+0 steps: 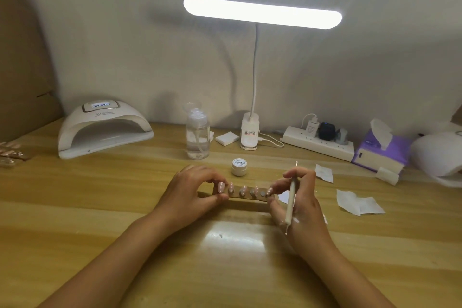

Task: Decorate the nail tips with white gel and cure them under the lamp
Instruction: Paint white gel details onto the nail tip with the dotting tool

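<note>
A person is sitting at a wooden table (125, 207), both bare forearms reaching in from 6 o'clock. At the centre, a short brown strip (248, 197) is lying flat, carrying a row of five pale pink nail tips (243, 190). The left hand (192, 192) is pinching the strip's 9 o'clock end between thumb and curled fingers. The right hand (305, 207) is gripping a thin white pen (291, 197), which is slanting from 12 towards 6 o'clock, while its fingertips (277, 185) are touching the strip's 3 o'clock end. A small white gel jar (239, 167), lid on, is standing just beyond the strip at 12 o'clock. A white domed curing lamp (105, 127) is sitting well apart at 10 o'clock, its display glowing. A lit desk lamp (262, 12) is shining high at 12 o'clock, and paper wipes (357, 204) are lying at 3 o'clock.
</note>
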{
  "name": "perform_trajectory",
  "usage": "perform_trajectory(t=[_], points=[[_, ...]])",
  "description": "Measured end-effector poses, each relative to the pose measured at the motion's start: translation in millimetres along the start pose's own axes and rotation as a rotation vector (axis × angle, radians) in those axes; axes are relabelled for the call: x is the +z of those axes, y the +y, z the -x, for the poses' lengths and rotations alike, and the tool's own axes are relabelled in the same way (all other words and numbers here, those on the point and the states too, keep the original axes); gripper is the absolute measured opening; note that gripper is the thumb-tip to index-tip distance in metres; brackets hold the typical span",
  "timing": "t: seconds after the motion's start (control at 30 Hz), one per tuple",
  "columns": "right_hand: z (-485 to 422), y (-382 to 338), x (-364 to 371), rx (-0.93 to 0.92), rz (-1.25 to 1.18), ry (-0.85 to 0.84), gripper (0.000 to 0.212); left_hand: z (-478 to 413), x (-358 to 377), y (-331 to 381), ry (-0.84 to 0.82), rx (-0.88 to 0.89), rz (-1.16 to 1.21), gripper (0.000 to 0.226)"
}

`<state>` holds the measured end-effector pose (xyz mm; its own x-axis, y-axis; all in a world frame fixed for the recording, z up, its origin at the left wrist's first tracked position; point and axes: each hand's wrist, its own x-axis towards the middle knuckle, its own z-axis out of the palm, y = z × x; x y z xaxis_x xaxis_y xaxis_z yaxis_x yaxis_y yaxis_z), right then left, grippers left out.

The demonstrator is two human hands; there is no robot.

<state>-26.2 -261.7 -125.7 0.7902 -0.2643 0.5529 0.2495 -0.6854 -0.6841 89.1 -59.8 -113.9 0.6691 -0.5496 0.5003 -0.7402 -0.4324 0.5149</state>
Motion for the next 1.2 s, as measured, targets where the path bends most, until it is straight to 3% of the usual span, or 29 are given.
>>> perform_trajectory(t=[1.2], points=[[-1.6, 0.6, 2.0, 0.001, 0.098, -0.009, 0.050, 1.6, 0.6, 0.3, -0.034, 0.016, 0.047, 0.019]])
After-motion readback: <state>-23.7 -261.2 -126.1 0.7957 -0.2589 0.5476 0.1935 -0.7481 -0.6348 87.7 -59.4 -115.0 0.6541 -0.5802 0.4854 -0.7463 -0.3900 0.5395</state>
